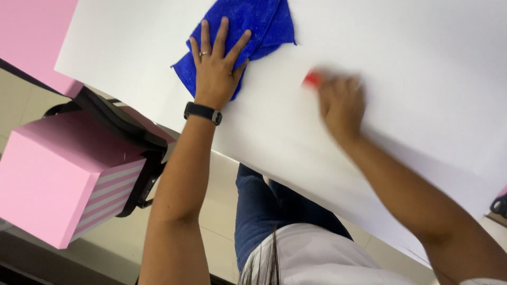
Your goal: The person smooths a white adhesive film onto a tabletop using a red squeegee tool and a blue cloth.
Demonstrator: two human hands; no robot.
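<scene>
Two things lie under our hands on the white surface (pixel 412 63): a blue cloth (pixel 259 26) near its far edge, pinned flat by our left hand (pixel 216 68) with fingers spread, and a small red object (pixel 312 79) at the fingertips of our right hand (pixel 340 103). That hand is blurred, so we cannot tell how its grip stands. The red object may slip away, we judge. The cloth could bunch under pressure. A pink striped box (pixel 58 179) sits on a black chair (pixel 132 132) at our left.
</scene>
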